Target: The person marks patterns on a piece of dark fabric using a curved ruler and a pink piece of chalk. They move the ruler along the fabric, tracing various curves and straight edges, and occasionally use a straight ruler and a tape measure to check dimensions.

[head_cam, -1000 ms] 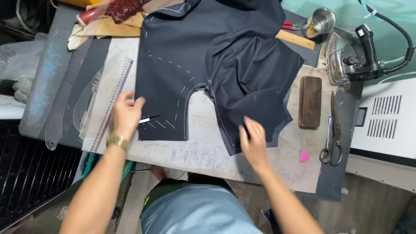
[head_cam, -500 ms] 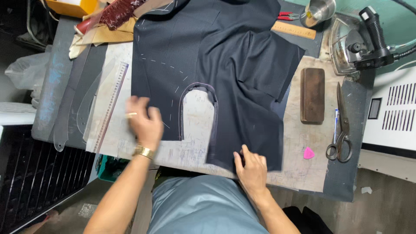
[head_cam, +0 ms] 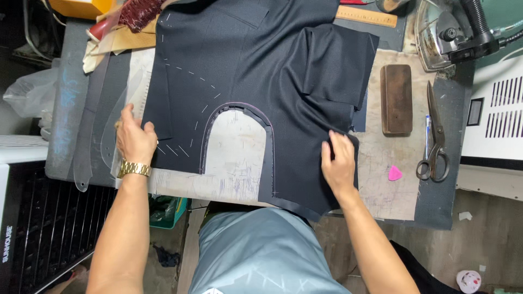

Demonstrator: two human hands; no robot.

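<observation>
Cloth: dark fabric lies spread over the middle of the worktop, reaching its far edge; a curved cut-out opens toward the near edge.
Left hand: the left hand lies on the fabric's left edge, palm down, fingers curled at the edge; I cannot tell whether the grip pinches the cloth or only presses it.
Right hand: the right hand rests flat on the fabric's near right corner, fingers spread, grip open, holding nothing.
Done so far: white dashed marks cross the left part, and the cut-out's edge looks already trimmed with a stitched or chalked border, though that is fine to read at this size.
Left: judging by the folds at the right, the cloth is not yet flat there.
Tools untouched: scissors, pink chalk and brown block lie at the right edge; iron at the far right corner.
Packages: orange box at the far left corner, partly out of view.
Labels: white panel with dark slots beyond the right edge; its small markings are not legible.
</observation>
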